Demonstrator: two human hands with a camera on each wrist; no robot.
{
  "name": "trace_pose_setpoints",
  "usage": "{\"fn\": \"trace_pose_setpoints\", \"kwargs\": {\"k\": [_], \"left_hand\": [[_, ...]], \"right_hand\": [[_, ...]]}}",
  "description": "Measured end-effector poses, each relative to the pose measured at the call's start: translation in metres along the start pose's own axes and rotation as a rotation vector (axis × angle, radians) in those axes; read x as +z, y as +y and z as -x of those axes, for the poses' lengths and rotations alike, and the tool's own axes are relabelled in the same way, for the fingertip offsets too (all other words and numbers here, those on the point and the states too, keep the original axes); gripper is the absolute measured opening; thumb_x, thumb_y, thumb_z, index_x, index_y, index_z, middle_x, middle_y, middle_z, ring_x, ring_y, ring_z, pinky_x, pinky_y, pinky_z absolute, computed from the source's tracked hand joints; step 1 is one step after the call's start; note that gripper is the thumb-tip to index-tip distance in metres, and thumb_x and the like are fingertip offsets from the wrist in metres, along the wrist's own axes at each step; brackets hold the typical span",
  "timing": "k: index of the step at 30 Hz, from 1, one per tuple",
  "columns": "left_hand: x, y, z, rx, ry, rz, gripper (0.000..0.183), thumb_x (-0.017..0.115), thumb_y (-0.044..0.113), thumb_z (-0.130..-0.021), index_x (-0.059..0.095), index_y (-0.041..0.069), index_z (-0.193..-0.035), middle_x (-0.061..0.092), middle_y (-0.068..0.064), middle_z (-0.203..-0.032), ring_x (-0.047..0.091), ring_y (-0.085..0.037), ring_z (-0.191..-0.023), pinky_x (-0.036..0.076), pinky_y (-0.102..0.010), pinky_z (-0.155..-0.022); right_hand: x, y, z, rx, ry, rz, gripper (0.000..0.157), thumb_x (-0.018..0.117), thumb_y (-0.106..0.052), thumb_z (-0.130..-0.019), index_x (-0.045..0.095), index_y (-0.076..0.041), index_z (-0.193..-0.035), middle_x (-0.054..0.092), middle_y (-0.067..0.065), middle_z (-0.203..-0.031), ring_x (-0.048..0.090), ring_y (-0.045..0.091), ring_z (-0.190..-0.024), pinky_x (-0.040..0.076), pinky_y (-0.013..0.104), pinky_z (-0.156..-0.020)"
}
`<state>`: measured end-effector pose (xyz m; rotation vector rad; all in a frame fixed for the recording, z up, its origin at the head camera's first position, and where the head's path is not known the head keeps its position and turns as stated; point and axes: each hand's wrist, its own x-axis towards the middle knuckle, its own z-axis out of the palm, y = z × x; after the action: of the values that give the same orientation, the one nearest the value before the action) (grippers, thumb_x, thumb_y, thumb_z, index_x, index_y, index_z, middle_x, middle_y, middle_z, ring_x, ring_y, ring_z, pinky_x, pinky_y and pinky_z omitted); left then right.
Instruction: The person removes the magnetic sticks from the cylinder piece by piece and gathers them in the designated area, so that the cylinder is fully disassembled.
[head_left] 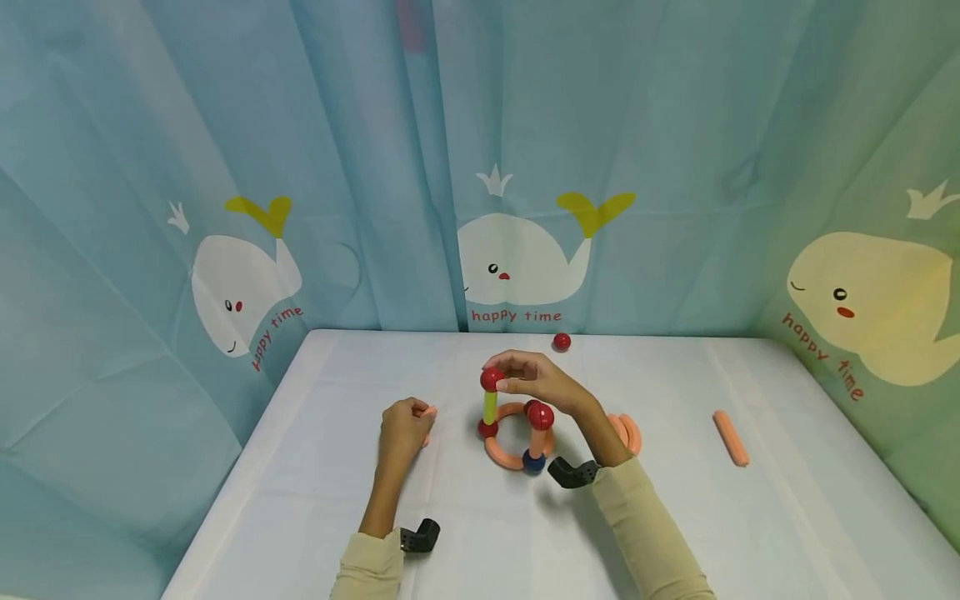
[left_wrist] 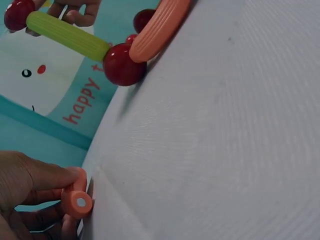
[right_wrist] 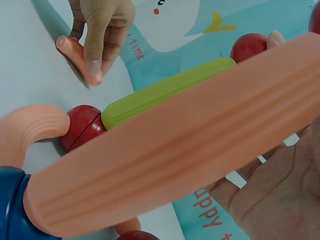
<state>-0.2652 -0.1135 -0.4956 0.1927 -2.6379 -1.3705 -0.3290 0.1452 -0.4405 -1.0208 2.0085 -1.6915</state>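
So the right hand (head_left: 536, 379) has its fingertips round the top red ball (head_left: 491, 380), which caps the green stick (head_left: 491, 407) standing on the lower red ball (head_left: 487, 428) of the orange ring (head_left: 504, 457). The left hand (head_left: 401, 427) is pinching an orange piece (left_wrist: 77, 202) left of the ring, low by the surface (head_left: 315, 517); can't tell if it's touching down.

If it were me, I'd keep that ball square over the stick and press straight down, cos a sideways shove would probably lean the whole thing. Mind the orange post (head_left: 537, 442) too, it's near the right wrist and looks easy to clip. Leaving the piece's pale-dotted end uncovered seems smart.
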Motion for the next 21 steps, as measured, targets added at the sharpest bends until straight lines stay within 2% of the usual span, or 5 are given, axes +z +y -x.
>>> {"fn": "trace_pose_setpoints", "kwargs": {"k": [9,13,17,21], "left_hand": [[0.0016,0.0001,-0.0017,0.008,0.009,-0.024,0.019,0.069,0.018,-0.091,0.072,0.001,-0.097,0.068,-0.008,-0.082,0.061,-0.009,-0.051,0.050,-0.025,-0.050],[0.0015,-0.0003,-0.0017,0.011,0.022,-0.022,0.022,0.069,0.019,-0.091,0.072,0.000,-0.101,0.066,-0.010,-0.088,0.061,-0.009,-0.053,0.050,-0.024,-0.051],[0.0010,-0.0008,-0.0016,0.023,0.026,-0.033,0.026,0.069,0.021,-0.091,0.070,0.001,-0.106,0.062,-0.015,-0.097,0.063,-0.014,-0.060,0.052,-0.027,-0.054],[0.0008,0.0006,-0.0014,0.092,0.027,-0.100,0.029,0.072,0.023,-0.089,0.070,0.003,-0.110,0.062,-0.015,-0.102,0.064,-0.023,-0.081,0.054,-0.035,-0.069]], "right_hand": [[0.0013,-0.0023,-0.0016,-0.007,-0.005,0.012,0.033,0.061,-0.009,-0.095,0.057,0.000,-0.126,0.068,0.002,-0.113,0.064,0.015,-0.106,0.052,0.028,-0.092],[0.0012,-0.0023,-0.0027,-0.002,-0.007,0.007,0.032,0.061,-0.010,-0.095,0.057,-0.001,-0.126,0.068,0.002,-0.113,0.064,0.016,-0.107,0.052,0.029,-0.092],[0.0016,-0.0026,-0.0032,-0.002,-0.009,-0.005,0.032,0.062,-0.010,-0.095,0.058,-0.002,-0.126,0.068,0.004,-0.113,0.064,0.018,-0.107,0.052,0.029,-0.092],[0.0023,-0.0018,-0.0024,-0.001,-0.017,-0.015,0.033,0.062,-0.011,-0.095,0.057,-0.002,-0.126,0.068,0.004,-0.113,0.064,0.017,-0.107,0.052,0.029,-0.092]]}}
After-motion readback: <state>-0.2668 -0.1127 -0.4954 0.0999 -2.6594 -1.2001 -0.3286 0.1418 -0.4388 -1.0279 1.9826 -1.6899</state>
